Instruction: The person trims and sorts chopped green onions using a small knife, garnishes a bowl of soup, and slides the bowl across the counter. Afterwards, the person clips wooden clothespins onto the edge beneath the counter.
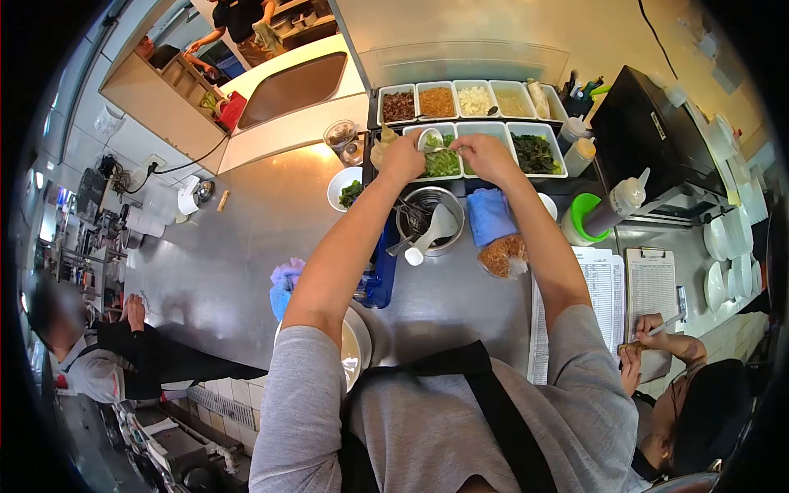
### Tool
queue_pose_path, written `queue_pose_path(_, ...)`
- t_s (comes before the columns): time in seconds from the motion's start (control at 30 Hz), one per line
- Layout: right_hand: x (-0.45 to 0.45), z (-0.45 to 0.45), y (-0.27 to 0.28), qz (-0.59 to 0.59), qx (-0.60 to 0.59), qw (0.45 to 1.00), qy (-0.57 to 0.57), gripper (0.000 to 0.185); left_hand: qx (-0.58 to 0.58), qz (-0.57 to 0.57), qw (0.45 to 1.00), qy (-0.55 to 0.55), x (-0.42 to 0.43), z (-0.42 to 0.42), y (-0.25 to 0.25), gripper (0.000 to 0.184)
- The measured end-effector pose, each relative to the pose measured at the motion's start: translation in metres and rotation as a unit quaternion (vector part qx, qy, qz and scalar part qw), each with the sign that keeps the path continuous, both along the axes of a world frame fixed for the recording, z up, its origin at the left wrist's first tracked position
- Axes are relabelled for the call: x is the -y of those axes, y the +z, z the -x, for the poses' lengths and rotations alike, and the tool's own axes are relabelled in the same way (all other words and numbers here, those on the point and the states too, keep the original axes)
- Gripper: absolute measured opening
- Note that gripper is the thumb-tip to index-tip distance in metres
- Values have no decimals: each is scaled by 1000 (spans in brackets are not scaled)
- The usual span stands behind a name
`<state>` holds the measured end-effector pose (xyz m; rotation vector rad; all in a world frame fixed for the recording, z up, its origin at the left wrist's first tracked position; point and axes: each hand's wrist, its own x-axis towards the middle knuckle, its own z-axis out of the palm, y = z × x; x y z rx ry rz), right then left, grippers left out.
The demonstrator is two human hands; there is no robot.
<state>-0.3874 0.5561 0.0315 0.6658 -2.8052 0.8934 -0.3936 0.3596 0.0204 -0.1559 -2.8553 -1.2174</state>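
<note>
My left hand (400, 158) is closed round a small white bowl (429, 140), tilted over a white tray of chopped green vegetable (442, 163). Just right of it, my right hand (488, 156) pinches a thin utensil (454, 149) whose end reaches the bowl; its shape is hard to make out. Beyond the hands stands a back row of trays, among them one with white pieces (475, 101). Dark leafy greens fill a tray (536, 153) to the right. Nearer me, a metal pot (451, 197) holds a whisk and a white scoop (433, 234).
A white bowl with greens (345, 188) stands left of the trays. Blue cloth (491, 215) and a bag of brown bits (503, 255) lie right of the pot. Squeeze bottles (580, 156) stand farther right. One co-worker writes on a clipboard (649, 279); another stands at left.
</note>
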Motion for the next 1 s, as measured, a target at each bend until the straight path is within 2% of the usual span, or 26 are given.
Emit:
queue_pose_path(0.1,-4,-6,12,9,30,999,-35,20,-24,58,998,-5,-3,-7,12,45)
queue_pose_path(0.17,-2,-2,4,54,1,997,-53,19,-27,98,995,-10,-6,-15,23,45)
queue_pose_path(0.2,-1,0,0,76,-14,995,-62,19,-42,94,995,-9,-5,-15,21,46)
queue_pose_path(0.3,0,3,-9,48,5,999,7,18,-91,98,991,0,-5,-16,18,48)
queue_pose_path(0.4,-5,-1,-6,11,-1,1000,1,17,-132,126,983,9,-6,-24,23,46)
queue_pose_path(0.5,-2,-11,1,60,-74,992,-83,17,-153,140,978,5,-6,-26,23,46)
queue_pose_path(0.6,3,-13,-15,39,-71,993,-81,18,-156,138,978,1,-8,-31,26,47)
queue_pose_path(0.7,1,-17,-15,10,-23,999,-29,19,-163,126,979,5,-7,-33,28,47)
queue_pose_path(0.8,7,-24,-6,89,-51,992,-68,20,-188,154,970,5,-4,-30,21,46)
queue_pose_path(0.9,6,-20,-10,60,-54,995,-50,21,-187,155,970,-1,-6,-36,28,46)
queue_pose_path(1.0,3,-25,-4,37,1,999,-23,20,-197,142,970,-8,-4,-38,30,45)
